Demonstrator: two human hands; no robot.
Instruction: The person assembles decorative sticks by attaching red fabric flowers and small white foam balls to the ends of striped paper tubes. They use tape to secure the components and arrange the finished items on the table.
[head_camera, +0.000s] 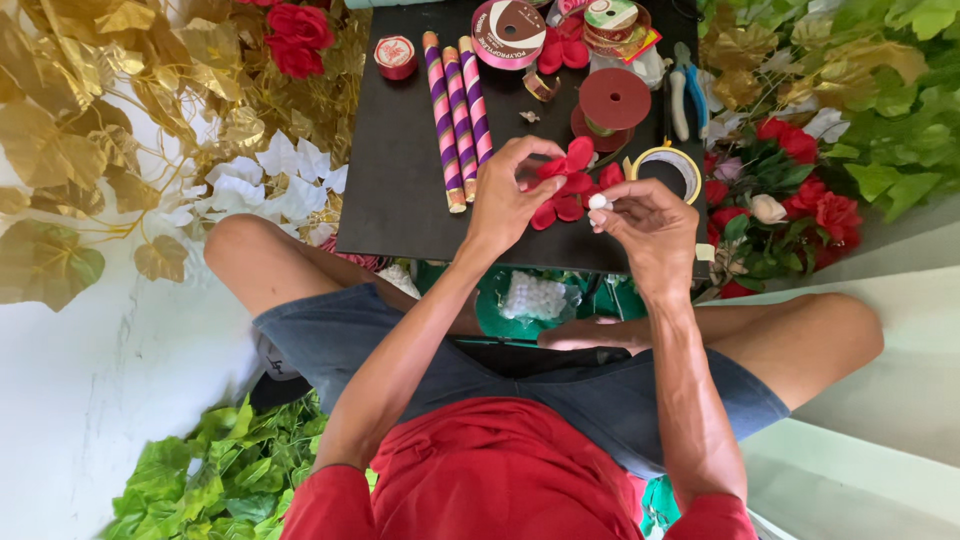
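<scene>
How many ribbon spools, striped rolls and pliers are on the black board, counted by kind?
Striped purple rolls: 3
Ribbon or tape spools: 6, namely small red, pink, dark red, white-topped, small brown, yellow-rimmed ring
Pliers with blue handles: 1
Total: 10
The spool pile at the top overlaps, so more may be hidden.

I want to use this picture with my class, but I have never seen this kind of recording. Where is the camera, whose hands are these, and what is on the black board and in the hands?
There is one picture, from a camera on the person's head, looking down at their crossed legs. The left hand holds a red fabric flower. The right hand pinches a small white bead beside it. On the black board lie three purple striped rolls, ribbon spools, a tape ring and pliers. Golden leaves and green leaves lie around.
</scene>
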